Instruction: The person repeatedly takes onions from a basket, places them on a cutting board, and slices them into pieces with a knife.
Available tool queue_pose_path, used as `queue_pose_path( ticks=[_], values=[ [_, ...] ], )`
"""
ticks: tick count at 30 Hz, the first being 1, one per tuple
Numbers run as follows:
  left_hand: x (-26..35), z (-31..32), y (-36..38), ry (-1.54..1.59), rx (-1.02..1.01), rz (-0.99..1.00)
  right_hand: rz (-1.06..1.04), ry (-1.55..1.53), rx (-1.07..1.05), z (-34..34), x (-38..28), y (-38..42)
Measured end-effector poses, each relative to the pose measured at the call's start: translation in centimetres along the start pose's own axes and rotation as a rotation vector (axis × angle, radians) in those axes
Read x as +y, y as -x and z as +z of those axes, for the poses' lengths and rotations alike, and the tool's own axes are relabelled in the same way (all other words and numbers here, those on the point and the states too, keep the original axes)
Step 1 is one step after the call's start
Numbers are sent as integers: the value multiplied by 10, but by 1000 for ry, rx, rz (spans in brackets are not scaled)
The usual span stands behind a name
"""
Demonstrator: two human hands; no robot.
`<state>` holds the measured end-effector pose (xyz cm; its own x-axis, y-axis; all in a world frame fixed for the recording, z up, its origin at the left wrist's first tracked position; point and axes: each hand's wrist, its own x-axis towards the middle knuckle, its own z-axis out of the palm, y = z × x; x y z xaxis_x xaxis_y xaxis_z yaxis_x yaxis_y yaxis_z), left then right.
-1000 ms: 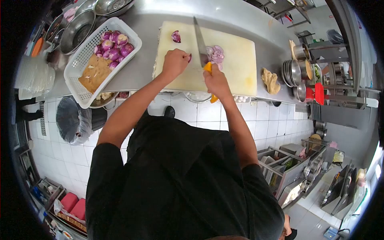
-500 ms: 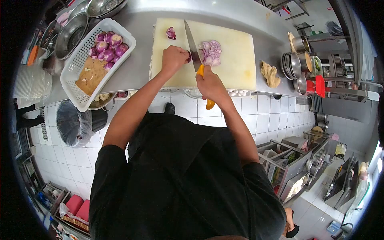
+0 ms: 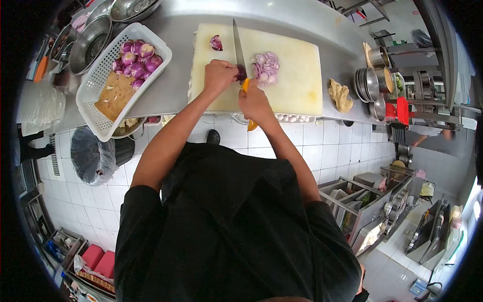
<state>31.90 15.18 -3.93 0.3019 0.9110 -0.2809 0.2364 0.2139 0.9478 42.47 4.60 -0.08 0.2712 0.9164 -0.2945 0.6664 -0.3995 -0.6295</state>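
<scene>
- We see the knife over the cutting board, its long axis running away from us, pointing forward and slightly left.
- Our right hand wraps its fingers round the yellow handle.
- Our left hand's fingers pinch an onion piece.

Cannot make out the fingertips of the left hand, curled out of sight around a partly covered purple onion piece, nor tell contact from gap between that and the knife. Can see only the ends of the yellow handle, covered midway by the right hand. Cannot see whole the metal bowl cut by the top edge, nor make more than a blur of the person at far right.
</scene>
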Motion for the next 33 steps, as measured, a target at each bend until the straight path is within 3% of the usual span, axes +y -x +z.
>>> queue_pose_path(
  ticks=[6, 9, 12, 15, 19, 24, 30, 33],
  values=[
    [-7, -1, -1, 9, -6, 38, 122, -114, -200, -52, -24, 25],
    [-10, -1, -5, 71, -9, 36, 142, -114, -114, -29, -22, 22],
    [-9, -1, -4, 4, -15, 46, -4, 4, 7, 4, 4, -5],
    [-6, 0, -1, -17, -9, 26, 93, -162, -119, -28, -10, 3],
    [-8, -2, -2, -40, 1, 119, 107, -119, -175, -53, -31, 24],
    [-10, -3, -4, 5, -15, 84, 155, -109, -200, -50, -37, 32],
    [-8, -4, -3, -37, -25, 76, 129, -113, -165, -45, -41, 34],
    [-7, -2, -2, 20, -10, 62, 33, -39, -41, -5, -7, 13]
  ],
)
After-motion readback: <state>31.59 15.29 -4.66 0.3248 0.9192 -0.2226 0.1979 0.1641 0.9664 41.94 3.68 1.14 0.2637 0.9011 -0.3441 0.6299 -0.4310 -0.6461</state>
